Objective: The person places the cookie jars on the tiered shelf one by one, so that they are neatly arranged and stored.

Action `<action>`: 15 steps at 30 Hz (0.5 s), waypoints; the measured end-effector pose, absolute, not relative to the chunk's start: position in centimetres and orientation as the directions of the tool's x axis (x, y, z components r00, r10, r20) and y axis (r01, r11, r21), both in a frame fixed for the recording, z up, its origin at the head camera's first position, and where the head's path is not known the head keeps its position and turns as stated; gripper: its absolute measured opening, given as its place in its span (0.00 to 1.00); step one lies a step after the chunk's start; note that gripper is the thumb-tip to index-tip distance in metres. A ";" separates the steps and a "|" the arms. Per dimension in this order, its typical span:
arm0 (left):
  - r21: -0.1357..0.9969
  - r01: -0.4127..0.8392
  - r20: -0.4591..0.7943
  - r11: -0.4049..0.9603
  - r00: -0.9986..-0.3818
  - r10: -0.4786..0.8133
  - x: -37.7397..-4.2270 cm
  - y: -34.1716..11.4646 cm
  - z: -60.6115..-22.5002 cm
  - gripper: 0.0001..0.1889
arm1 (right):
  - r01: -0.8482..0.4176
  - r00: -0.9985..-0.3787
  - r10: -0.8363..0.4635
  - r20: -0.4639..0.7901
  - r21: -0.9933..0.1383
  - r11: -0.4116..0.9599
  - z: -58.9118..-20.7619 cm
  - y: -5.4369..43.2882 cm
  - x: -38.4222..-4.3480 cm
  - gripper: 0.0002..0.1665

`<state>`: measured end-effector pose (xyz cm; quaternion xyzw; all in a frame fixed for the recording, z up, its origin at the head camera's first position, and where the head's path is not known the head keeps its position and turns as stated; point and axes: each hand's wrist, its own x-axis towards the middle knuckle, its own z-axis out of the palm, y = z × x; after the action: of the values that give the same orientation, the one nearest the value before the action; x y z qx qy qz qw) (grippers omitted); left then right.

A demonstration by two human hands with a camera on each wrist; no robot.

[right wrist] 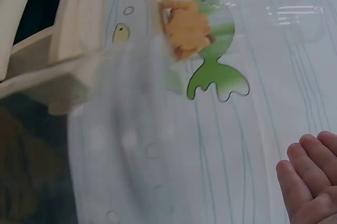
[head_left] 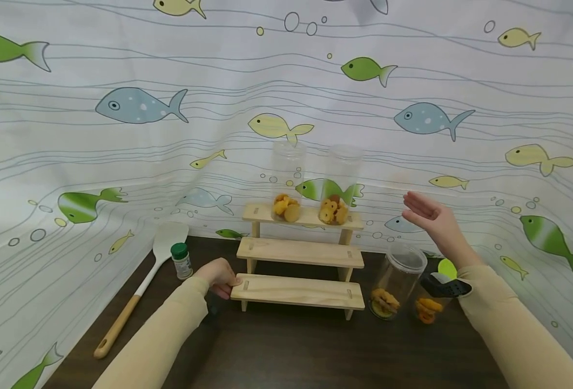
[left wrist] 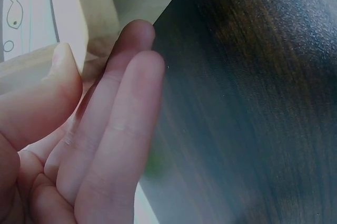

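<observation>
A three-tier wooden shelf (head_left: 298,292) stands on the dark table. My left hand (head_left: 218,275) pinches the left end of its lowest board, thumb on top and fingers underneath. In the left wrist view the thumb (left wrist: 63,71) presses the board's edge. My right hand (head_left: 434,221) is raised in the air with straight fingers, holding nothing, to the right of the shelf. Below it stand a clear jar (head_left: 398,281) and a second jar (head_left: 427,308), both with snacks at the bottom. Two tall clear jars (head_left: 288,178) with biscuits sit on the top tier.
At the left lies a white spatula (head_left: 142,281) with a wooden handle. Beside its head is a small green-capped shaker bottle (head_left: 182,262). A fish-patterned curtain (head_left: 286,70) encloses the back and sides of the table (head_left: 286,351). A black strap crosses my right wrist.
</observation>
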<state>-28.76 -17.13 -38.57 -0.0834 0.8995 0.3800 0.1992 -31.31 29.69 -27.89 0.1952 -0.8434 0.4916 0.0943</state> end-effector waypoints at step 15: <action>0.664 -0.308 -0.423 0.682 -0.906 0.003 -29.1 -17.3 -39.0 0.12 | -0.405 -0.913 -0.239 0.332 -0.815 0.415 -31.0 31.1 -28.7 0.36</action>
<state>-29.08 -17.33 -38.99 -0.0850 0.8950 0.3898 0.1993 -28.69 31.13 -30.97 0.1922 -0.8371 0.5056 0.0822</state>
